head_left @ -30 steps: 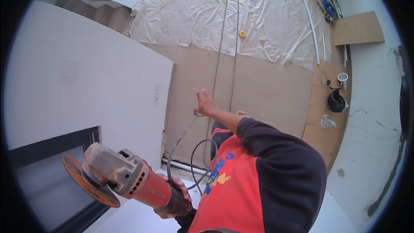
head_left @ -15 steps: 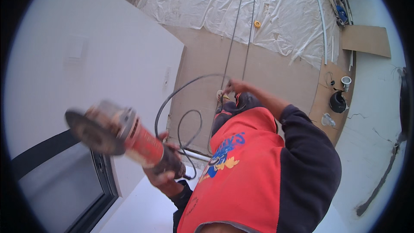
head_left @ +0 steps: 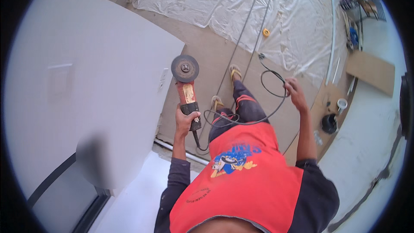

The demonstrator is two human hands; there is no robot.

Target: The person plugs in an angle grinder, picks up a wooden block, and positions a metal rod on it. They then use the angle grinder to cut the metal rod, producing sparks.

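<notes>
My left hand (head_left: 185, 120) is wrapped round the black rear body of a red angle grinder (head_left: 188, 92). The grinder stands nearly upright in front of me, its worn dark disc (head_left: 185, 68) at the top, turned face-on. Out of its lower end comes a black power cord (head_left: 254, 123), which loops across my thighs to the right. My right hand (head_left: 295, 91), raised at the right, pinches the cord between its fingers. Beyond that hand the cord makes a small loop, and its plug end (head_left: 261, 56) dangles over the floor.
A white wall (head_left: 116, 60) with a switch plate rises at the left. White plastic sheeting (head_left: 194, 0) covers the far floor, with a yellow tape measure (head_left: 266, 32) on it. Two dark lines cross the floor by my sandalled feet. A black container (head_left: 329, 123) and a brown board (head_left: 371, 72) are at the right.
The grinder has moved right and away from me, turning its disc upward. My right hand has swung right and up with the cord, spreading its loop. My view has shifted.
</notes>
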